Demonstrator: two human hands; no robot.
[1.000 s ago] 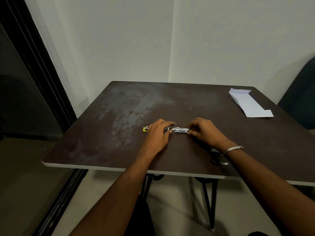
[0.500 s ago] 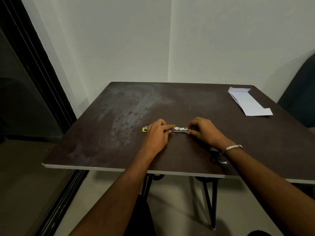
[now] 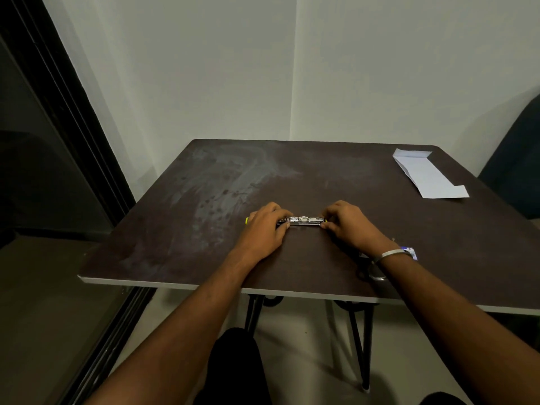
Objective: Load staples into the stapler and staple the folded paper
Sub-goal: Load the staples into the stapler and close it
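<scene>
A small silver stapler (image 3: 304, 221) lies lengthwise on the dark table (image 3: 204, 247), its metal staple channel facing up. My left hand (image 3: 264, 229) pinches its left end, where a bit of yellow (image 3: 247, 220) shows past my fingers. My right hand (image 3: 347, 225) pinches its right end with fingertips. The folded white paper (image 3: 426, 176) lies flat at the far right corner of the table, well away from both hands. A small blue and white packet (image 3: 410, 252) peeks out behind my right wrist; I cannot tell what is in it.
A metal bangle (image 3: 390, 255) circles my right wrist. The table's near edge (image 3: 175, 285) runs just below my forearms. A dark sliding door frame (image 3: 73, 118) stands to the left, a dark chair (image 3: 517, 159) to the right, white walls behind.
Both hands stay on the stapler; my left fingers have shifted slightly along its left end. The paper has not moved.
</scene>
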